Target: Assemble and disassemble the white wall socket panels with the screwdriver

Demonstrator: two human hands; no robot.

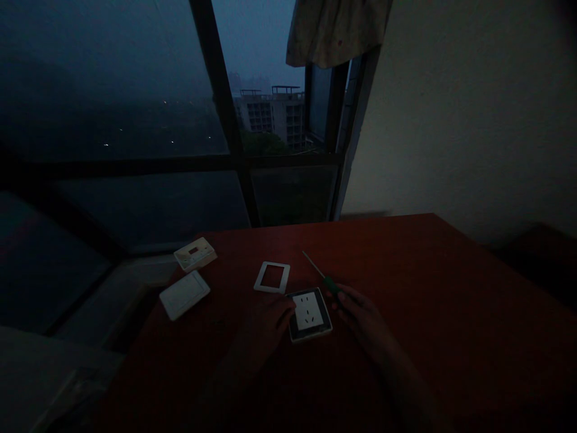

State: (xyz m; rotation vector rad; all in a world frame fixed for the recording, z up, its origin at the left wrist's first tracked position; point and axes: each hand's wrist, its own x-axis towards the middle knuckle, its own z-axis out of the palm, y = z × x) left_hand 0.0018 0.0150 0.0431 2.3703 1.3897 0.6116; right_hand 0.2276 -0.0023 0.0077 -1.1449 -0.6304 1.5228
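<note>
A wall socket (309, 313) with a white face and dark surround lies on the red-brown table. At its left edge my left hand (276, 317) grips it, fingertips on the rim near the white face. My right hand (358, 310), just right of the socket, is closed around the green handle of a screwdriver (331, 284). The screwdriver's thin shaft points up and to the left, away from the socket. Behind the socket lies a white square frame (283, 279) with an open middle. Dim light hides the details of my fingers.
Toward the table's left edge lie a white switch plate (184, 294) and a cream mounting box (196, 254). The table (428, 288) runs up to a window (130, 204) and a pale wall (442, 132). A short curtain (338, 30) hangs above.
</note>
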